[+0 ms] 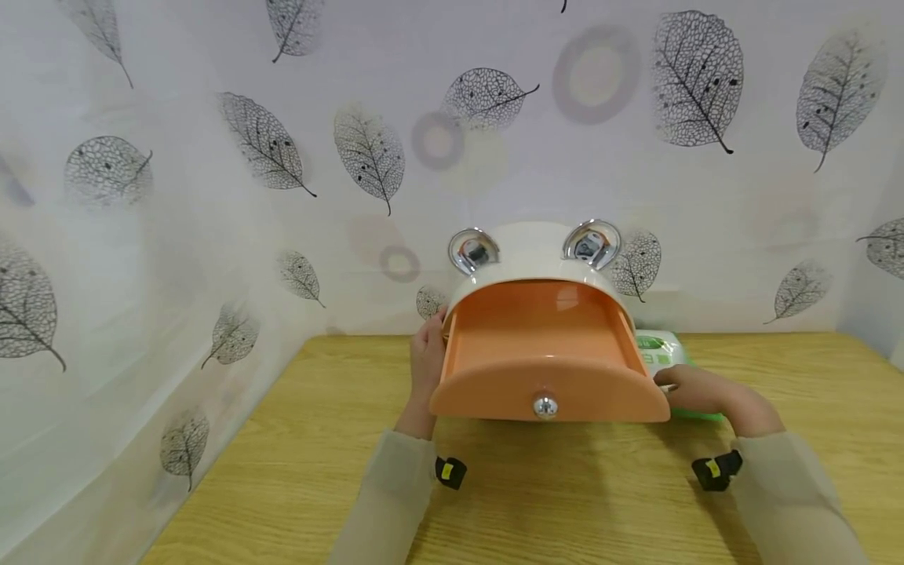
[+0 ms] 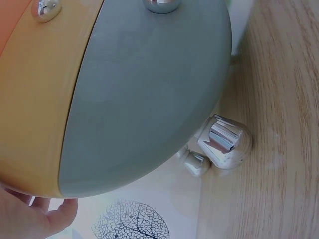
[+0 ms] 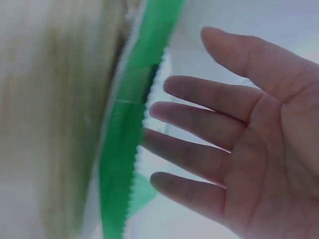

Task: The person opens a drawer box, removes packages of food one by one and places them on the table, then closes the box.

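Observation:
A small rounded drawer cabinet (image 1: 530, 243) with two chrome eye-like discs stands before me. Its orange drawer (image 1: 547, 392) is pulled out, with nothing visible inside. The left wrist view shows a yellow drawer (image 2: 40, 114) and a grey-green drawer (image 2: 144, 99) below it. My left hand (image 1: 425, 365) rests against the cabinet's left side, fingertips at its edge. To the right lies a soft white and green plastic pack (image 1: 657, 347), partly hidden by the orange drawer. My right hand (image 1: 699, 390) is beside it; in the right wrist view its fingers spread toward the pack's green crimped edge (image 3: 119, 159).
The cabinet stands on chrome ball feet (image 2: 227, 142) on a wood-grain table (image 1: 282, 471). A pale leaf-patterned sheet (image 1: 282, 235) rises along the back and left of the table. The drawer's chrome knob (image 1: 545, 406) sticks out toward me.

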Tool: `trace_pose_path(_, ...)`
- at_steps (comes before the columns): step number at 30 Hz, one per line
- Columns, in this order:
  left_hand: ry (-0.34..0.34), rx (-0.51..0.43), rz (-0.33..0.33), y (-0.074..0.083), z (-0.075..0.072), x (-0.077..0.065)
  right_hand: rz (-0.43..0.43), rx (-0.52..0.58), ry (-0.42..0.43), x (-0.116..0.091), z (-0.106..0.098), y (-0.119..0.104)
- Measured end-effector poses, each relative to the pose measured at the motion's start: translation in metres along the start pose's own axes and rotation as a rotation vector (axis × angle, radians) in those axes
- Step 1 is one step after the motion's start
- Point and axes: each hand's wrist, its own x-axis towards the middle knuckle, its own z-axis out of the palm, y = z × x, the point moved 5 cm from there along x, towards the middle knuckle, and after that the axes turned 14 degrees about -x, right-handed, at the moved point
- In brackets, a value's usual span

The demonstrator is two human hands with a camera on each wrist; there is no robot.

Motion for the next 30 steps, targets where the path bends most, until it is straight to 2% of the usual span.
trace_pose_path(3,-0.006,-0.011,0.009,-0.002,0.001,0.001,0.019,0.014,0.037,-0.003,-0.007,-0.001)
trace_pose_path(6,-0.011,-0.017,0.015,-0.003,0.002,0.002,0.032,0.044,0.112,-0.009,-0.019,-0.010)
trace_pose_path(8,-0.010,-0.005,0.014,-0.002,0.003,0.001,0.016,0.077,0.186,-0.014,-0.030,-0.020)
trace_pose_path(12,0.003,0.019,0.019,0.000,0.001,0.000,-0.027,0.071,0.383,-0.025,-0.054,-0.047)
trace_pose_path(15,0.010,0.006,0.013,0.000,0.001,0.000,-0.035,0.054,0.498,-0.032,-0.070,-0.064)
trace_pose_path(23,-0.010,-0.013,-0.005,-0.001,0.002,0.000,0.034,0.084,0.663,-0.052,-0.089,-0.095)
trace_pose_path(26,-0.015,-0.014,-0.002,-0.001,0.002,0.000,0.008,0.056,0.774,-0.060,-0.095,-0.106)
trace_pose_path(30,-0.017,-0.011,0.006,0.000,0.002,0.000,-0.069,-0.004,0.950,-0.070,-0.102,-0.126)
